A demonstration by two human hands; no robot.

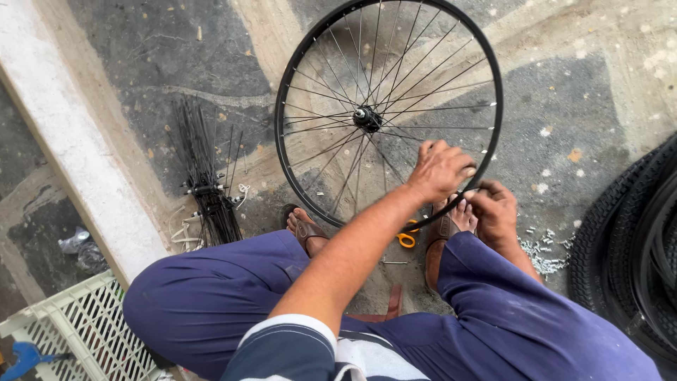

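Bicycle wheel (388,113) stands on edge on the concrete floor (578,92), leaning away from the person, so its face tilts up toward the camera. No long axis on a round rim. The hub (367,117) sits at centre with spokes fanning out to the rim. The lower rim rests between the person's feet, just in front of the brown sandals (303,227).

Left hand (441,169): the forearm reaches forward and to the right across the lap, palm down, back of the hand to the camera. Fingers are curled over the lower right rim, gripping it where the spokes meet it.

Right hand (493,212): just beside the left, at the same stretch of rim, wrist bent in. Fingers are pinched together at the rim edge on something small. Can't tell what it is.

The person squats, blue trousers, knees apart.

Around:
- a bundle of loose black spokes (208,176) lies on the floor left of the wheel, long axis running away from the person
- orange-handled scissors (407,238) on the floor under the rim, between the feet
- a scatter of small metal bits (543,250) near the right knee
- black tyres (635,254) stacked at the right edge
- pale plastic crate (77,324) bottom left, beside a white kerb (70,141)
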